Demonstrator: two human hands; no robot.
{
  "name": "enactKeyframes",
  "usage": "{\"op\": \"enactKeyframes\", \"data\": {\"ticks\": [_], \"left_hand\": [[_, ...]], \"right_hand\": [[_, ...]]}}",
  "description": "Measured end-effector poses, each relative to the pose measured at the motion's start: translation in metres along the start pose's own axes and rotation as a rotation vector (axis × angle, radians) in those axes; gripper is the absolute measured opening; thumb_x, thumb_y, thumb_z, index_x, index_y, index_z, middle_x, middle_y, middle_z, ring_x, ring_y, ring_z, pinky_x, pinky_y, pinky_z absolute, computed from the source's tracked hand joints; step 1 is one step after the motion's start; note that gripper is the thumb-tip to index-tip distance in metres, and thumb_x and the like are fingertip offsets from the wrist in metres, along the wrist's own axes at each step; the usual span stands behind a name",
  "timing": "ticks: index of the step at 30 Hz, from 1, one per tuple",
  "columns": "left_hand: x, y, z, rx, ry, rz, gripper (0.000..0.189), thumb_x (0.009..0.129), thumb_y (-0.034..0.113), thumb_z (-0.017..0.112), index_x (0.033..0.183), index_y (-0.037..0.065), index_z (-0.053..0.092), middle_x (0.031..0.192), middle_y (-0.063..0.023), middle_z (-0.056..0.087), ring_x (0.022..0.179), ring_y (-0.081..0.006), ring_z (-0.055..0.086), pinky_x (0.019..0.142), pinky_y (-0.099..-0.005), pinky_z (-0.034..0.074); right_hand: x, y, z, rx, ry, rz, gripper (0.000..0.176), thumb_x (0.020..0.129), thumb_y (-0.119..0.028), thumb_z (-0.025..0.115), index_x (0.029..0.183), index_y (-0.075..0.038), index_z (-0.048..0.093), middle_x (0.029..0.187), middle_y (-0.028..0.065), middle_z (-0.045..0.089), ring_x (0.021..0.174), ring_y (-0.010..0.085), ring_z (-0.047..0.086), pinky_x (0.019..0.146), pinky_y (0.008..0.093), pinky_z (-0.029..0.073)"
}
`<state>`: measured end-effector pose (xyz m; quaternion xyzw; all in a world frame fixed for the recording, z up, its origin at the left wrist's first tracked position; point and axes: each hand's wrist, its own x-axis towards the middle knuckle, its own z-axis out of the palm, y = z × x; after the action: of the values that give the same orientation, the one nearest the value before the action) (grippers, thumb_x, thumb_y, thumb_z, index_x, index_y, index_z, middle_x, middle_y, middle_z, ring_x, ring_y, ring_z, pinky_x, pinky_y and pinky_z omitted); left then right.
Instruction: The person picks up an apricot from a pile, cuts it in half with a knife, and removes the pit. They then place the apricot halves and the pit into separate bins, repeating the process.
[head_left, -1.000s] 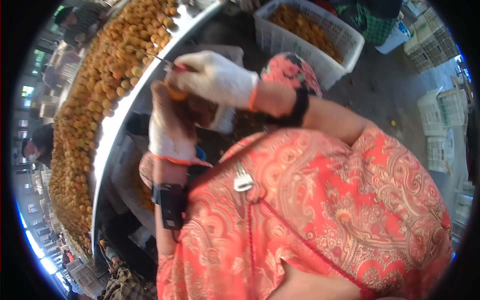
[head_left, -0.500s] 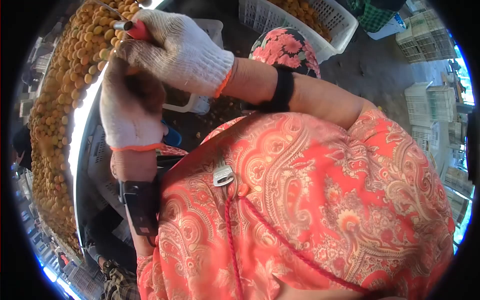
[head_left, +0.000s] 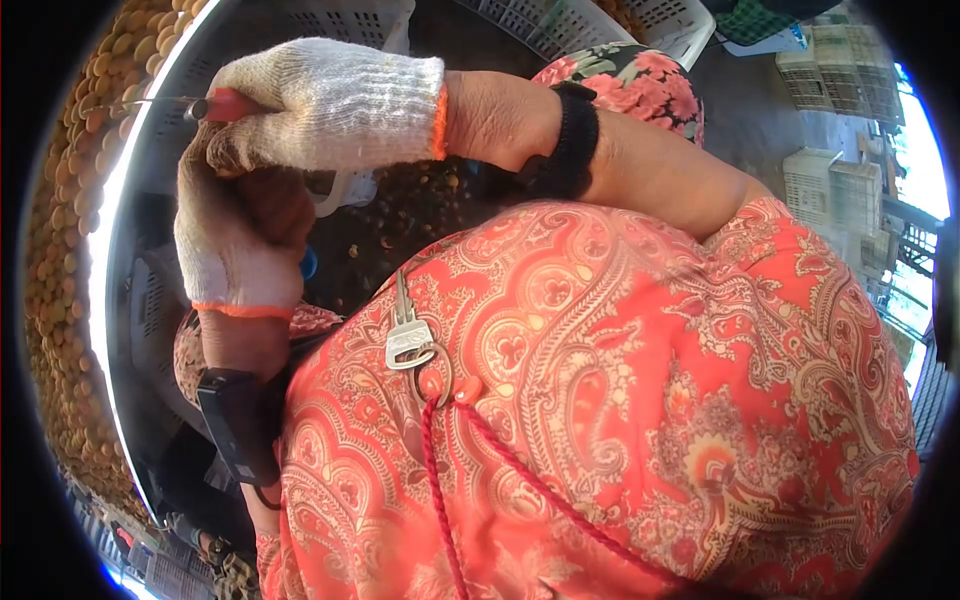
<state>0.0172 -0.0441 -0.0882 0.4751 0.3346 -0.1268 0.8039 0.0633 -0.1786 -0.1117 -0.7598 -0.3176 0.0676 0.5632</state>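
My right hand, in a whitish knitted glove with stained fingers, is wrapped round the red handle of a tool. The tool's thin metal shaft points left, across the bright table rim and toward the fruit. Directly below, touching the right hand, is my gloved left hand. Its fingers curl up and inward, and whatever lies in them is hidden. Left of both hands, many orange-yellow apricots are heaped on the long table, behind its shiny metal rim.
A pale plastic crate stands beyond my hands. Another white crate with orange fruit sits at the top. Stacked crates line the right side. Keys hang on a red cord against my patterned top. Part of another person shows lower left.
The view has shifted, so the apricots and rim now lie farther left. My hands have drawn slightly back from the rim, and the tool has swung from pointing up-left to nearly level.
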Motion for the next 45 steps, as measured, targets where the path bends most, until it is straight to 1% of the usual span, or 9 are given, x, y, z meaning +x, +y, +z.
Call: {"op": "enactKeyframes", "data": {"ticks": [6,10,16,24,28,34,39,42,45], "left_hand": [[0.020,-0.002,-0.021,0.062,-0.130,0.021,0.031,0.096,0.039,0.055,0.072,0.019,0.056,0.056,0.0067,0.052,0.043,-0.0085,0.046,0.039,-0.0229,0.032],[0.021,-0.018,-0.010,0.032,0.030,0.175,0.031,0.095,0.043,0.058,0.075,0.019,0.059,0.060,0.0066,0.056,0.045,-0.0082,0.049,0.040,-0.0231,0.034],[0.034,-0.018,-0.009,0.010,0.088,0.085,0.029,0.096,0.046,0.059,0.086,0.020,0.064,0.067,0.0069,0.062,0.047,-0.0052,0.050,0.039,-0.0210,0.032],[0.008,-0.012,0.009,0.006,-0.018,0.152,0.033,0.097,0.049,0.055,0.085,0.019,0.059,0.059,0.0083,0.045,0.043,-0.0051,0.037,0.038,-0.0221,0.027],[0.005,0.007,0.004,0.081,0.071,0.153,0.033,0.097,0.047,0.054,0.084,0.016,0.055,0.059,0.0068,0.042,0.043,-0.0073,0.035,0.039,-0.0226,0.026],[0.021,0.062,-0.065,0.120,-0.143,0.311,0.027,0.093,0.038,0.060,0.084,0.012,0.055,0.063,0.0038,0.037,0.050,-0.0104,0.030,0.047,-0.0280,0.027],[0.051,0.063,-0.116,0.105,-0.083,0.241,0.035,0.093,0.040,0.058,0.072,0.013,0.048,0.063,0.0040,0.033,0.052,-0.0121,0.024,0.051,-0.0287,0.022],[0.055,0.052,-0.120,0.036,-0.003,0.201,0.037,0.093,0.041,0.057,0.072,0.014,0.047,0.064,0.0042,0.031,0.053,-0.0120,0.023,0.051,-0.0283,0.022],[0.044,0.046,-0.115,-0.010,-0.194,0.119,0.037,0.095,0.040,0.056,0.073,0.012,0.046,0.064,0.0028,0.029,0.055,-0.0117,0.024,0.052,-0.0281,0.022]], "right_hand": [[0.003,0.007,-0.006,0.006,-0.056,0.042,0.035,0.091,-0.031,0.069,0.111,-0.003,0.064,0.097,0.0141,0.070,0.095,0.0220,0.067,0.083,0.0351,0.051],[-0.005,0.009,-0.002,-0.058,-0.103,-0.002,0.035,0.092,-0.028,0.067,0.114,-0.002,0.062,0.102,0.0180,0.070,0.101,0.0297,0.068,0.085,0.0383,0.052],[-0.002,0.012,0.004,-0.188,-0.022,0.052,0.036,0.091,-0.025,0.066,0.116,0.001,0.061,0.099,0.0249,0.069,0.100,0.0405,0.066,0.085,0.0429,0.052],[0.008,-0.002,0.007,-0.237,0.264,0.181,0.029,0.090,-0.025,0.064,0.095,0.004,0.065,0.085,0.0254,0.067,0.089,0.0398,0.068,0.077,0.0431,0.053],[0.018,0.007,0.004,0.134,0.273,0.150,0.039,0.088,-0.033,0.071,0.102,0.003,0.066,0.085,0.0193,0.070,0.085,0.0307,0.070,0.076,0.0375,0.052],[0.003,0.077,-0.022,-0.358,0.405,0.146,0.037,0.085,-0.034,0.075,0.106,-0.005,0.068,0.092,0.0156,0.072,0.087,0.0277,0.071,0.076,0.0361,0.054],[-0.074,0.103,-0.019,-0.724,-0.456,-0.001,0.014,0.078,-0.015,0.068,0.092,-0.016,0.070,0.076,0.0081,0.069,0.073,0.0296,0.069,0.065,0.0400,0.055],[-0.106,0.146,0.007,-0.918,-0.884,-0.002,0.015,0.074,-0.021,0.071,0.090,-0.020,0.072,0.088,0.0053,0.070,0.095,0.0266,0.067,0.078,0.0413,0.053],[-0.126,0.165,0.014,-1.096,-1.075,-0.030,0.019,0.076,-0.028,0.073,0.094,-0.020,0.073,0.114,0.0031,0.064,0.113,0.0235,0.060,0.087,0.0402,0.051]]}}
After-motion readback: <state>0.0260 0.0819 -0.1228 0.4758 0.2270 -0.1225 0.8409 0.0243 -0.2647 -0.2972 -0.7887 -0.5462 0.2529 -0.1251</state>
